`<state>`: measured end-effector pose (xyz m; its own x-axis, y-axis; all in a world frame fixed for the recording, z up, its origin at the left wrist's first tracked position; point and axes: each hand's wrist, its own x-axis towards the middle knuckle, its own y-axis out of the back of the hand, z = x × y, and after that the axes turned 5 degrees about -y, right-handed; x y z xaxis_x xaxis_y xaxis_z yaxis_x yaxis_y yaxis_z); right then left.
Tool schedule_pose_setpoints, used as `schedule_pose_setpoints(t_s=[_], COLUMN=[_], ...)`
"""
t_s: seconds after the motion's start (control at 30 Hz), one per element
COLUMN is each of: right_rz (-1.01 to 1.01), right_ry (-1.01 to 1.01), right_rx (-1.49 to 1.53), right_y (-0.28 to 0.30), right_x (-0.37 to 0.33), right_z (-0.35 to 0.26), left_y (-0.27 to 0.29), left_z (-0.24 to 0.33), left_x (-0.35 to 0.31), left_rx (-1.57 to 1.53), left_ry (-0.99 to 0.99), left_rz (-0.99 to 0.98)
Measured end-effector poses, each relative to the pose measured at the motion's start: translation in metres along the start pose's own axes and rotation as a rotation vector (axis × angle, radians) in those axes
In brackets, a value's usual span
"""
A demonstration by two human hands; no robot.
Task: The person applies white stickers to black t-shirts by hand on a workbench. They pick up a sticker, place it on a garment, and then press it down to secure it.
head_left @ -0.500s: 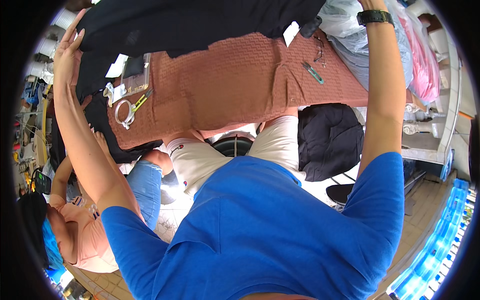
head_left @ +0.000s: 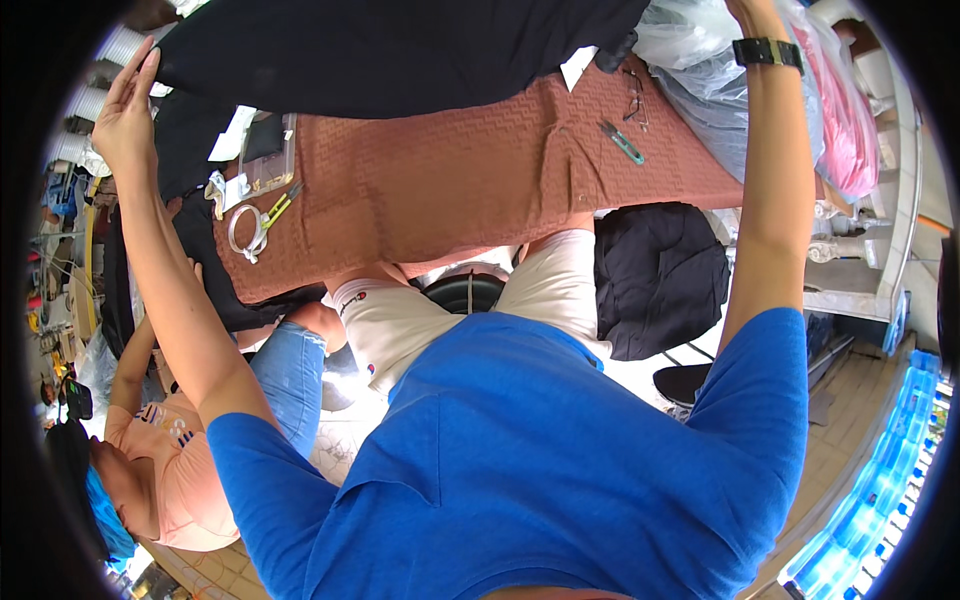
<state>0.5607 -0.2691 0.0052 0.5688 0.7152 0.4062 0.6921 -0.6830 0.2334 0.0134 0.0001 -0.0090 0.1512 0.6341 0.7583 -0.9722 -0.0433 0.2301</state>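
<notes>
A wide piece of black cloth [head_left: 350, 55] is stretched across the top of the view, its lower edge hanging over the table. At its left end, my left hand [head_left: 127, 115] pinches the cloth's corner between fingers and thumb. My right hand [head_left: 757, 18] reaches past the upper edge at the far right, so its fingers are cut off; the wrist wears a black watch [head_left: 768, 53]. Beneath the cloth lies a brown textured table cover [head_left: 430, 190]. Teal thread snips [head_left: 622, 143] rest on its right side, and yellow-green snips [head_left: 280, 205] on its left.
Beside the yellow-green snips are a white ring [head_left: 240, 232] and a clear plastic box [head_left: 268, 172]. Glasses [head_left: 637, 98] lie near filled plastic bags [head_left: 690, 80]. A black fabric bundle [head_left: 660, 280] is right of my legs. Another person [head_left: 185, 480] sits at left.
My left hand has moved slightly left, and the black cloth's lower edge is smoother and more taut. My right hand has shifted a little right and down. The other person has leaned slightly.
</notes>
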Motion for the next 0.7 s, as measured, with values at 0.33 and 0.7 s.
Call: schedule_pose_setpoints(t_s=[0.33,0.7], right_rz=[0.35,0.79], right_ry=[0.19,-0.149], right_rx=[-0.412,-0.587], right_y=[0.062,0.24], right_x=[-0.177,-0.309], right_z=[-0.059,-0.071], left_y=[0.047,-0.088], left_z=[0.071,0.193], left_x=[-0.059,-0.161], left_rx=[0.162,-0.527], left_ry=[-0.256,0.058], left_rz=[-0.057,-0.915])
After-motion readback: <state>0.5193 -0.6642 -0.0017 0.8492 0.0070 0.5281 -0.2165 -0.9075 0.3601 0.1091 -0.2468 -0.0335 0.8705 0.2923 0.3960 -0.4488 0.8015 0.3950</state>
